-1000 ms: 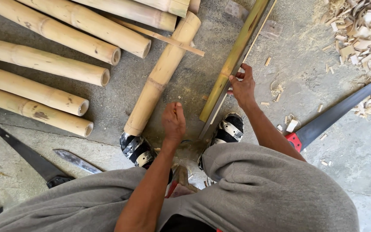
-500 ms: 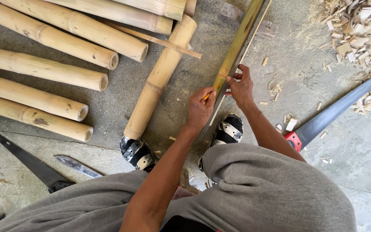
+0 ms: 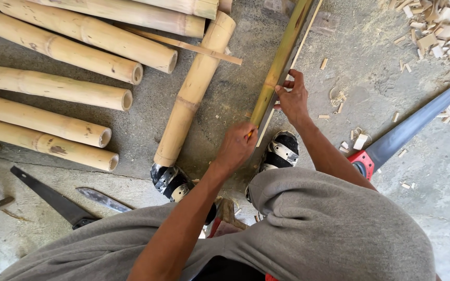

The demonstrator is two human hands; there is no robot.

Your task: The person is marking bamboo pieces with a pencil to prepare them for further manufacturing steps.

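- While the right hand pins the green bamboo strip to the floor, fingers spread, the left hand pinches a small orange-tipped marker at its near end.
- No cut shows here; red-handled saw lies untouched.

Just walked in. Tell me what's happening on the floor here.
A person crouches on the concrete floor over a greenish bamboo strip. The right hand presses on the strip; the left hand is at its near end, pinching something small and orange that I can't identify. A round bamboo pole lies alongside, more poles to the left, and a red-handled saw to the right.
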